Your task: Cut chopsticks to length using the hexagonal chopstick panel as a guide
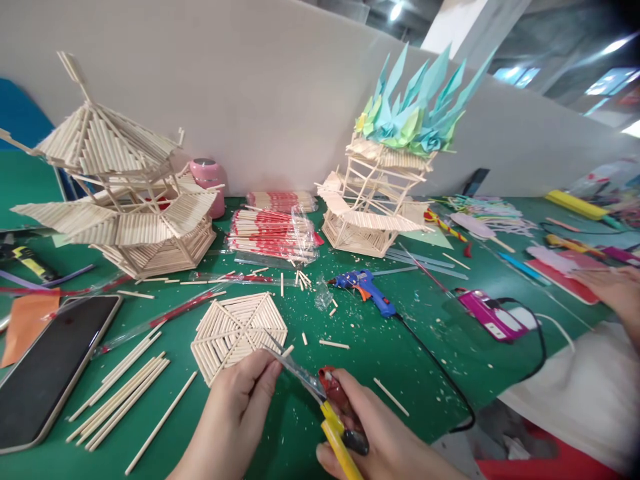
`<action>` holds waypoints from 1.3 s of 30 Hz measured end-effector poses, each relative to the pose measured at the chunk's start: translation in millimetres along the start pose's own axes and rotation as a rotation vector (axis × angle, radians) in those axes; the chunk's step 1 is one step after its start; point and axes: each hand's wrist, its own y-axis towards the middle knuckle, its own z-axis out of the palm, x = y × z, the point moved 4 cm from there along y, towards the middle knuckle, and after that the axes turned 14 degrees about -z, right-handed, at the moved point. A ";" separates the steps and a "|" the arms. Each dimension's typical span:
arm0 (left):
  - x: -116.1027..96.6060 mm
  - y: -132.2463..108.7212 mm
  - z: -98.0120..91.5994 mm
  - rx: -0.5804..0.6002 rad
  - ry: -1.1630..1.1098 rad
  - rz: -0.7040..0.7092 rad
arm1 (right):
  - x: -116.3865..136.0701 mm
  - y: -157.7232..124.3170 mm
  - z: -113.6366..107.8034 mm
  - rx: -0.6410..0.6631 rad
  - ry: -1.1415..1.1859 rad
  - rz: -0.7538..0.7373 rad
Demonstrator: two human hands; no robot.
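Observation:
My left hand (245, 400) pinches a short wooden stick (287, 351) between thumb and fingertips. My right hand (375, 420) is closed round the red and yellow handles of a pair of scissors (313, 381). Their metal blades point up and left, at the stick beside my left fingertips. Just beyond my left hand lies a flat octagon-like panel of wooden sticks (240, 330), its near edge partly hidden by my hand. To the left, several longer loose sticks (125, 393) rest on the green table (300, 440).
Two stick pavilions (140, 227) (375, 223) stand at the back, with bagged sticks (273, 233) between them. A blue glue gun (367, 290), its cable, a pink power strip (493, 313) and a phone (55, 367) lie around. At right, another person's hand (615, 287) reaches in.

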 end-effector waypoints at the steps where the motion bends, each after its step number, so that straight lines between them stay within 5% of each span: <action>1: 0.4 0.6 -0.5 0.024 -0.018 -0.028 | 0.2 0.3 -0.7 0.006 -0.014 -0.002; 9: 14.2 2.1 7.0 0.316 -0.396 -0.350 | -3.1 1.0 1.6 0.024 -0.062 -0.090; 17: 7.9 2.7 4.7 0.360 -0.647 -0.373 | 4.0 -2.3 -5.3 -0.061 -0.145 -0.064; 21: 5.5 6.0 -16.3 0.238 -0.825 -0.333 | -1.4 -8.3 -20.8 -0.142 -0.218 -0.039; 29: 13.0 5.1 -19.1 0.206 -0.556 -0.364 | -28.6 -7.6 -58.5 -0.282 -0.473 -0.022; 34: 9.9 2.9 -11.8 0.173 -0.404 -0.340 | -13.3 -10.1 -39.4 -0.166 -0.207 -0.025; 39: 0.0 1.8 -9.5 0.067 -0.187 -0.157 | 0.3 -11.3 -16.4 -0.152 -0.056 -0.030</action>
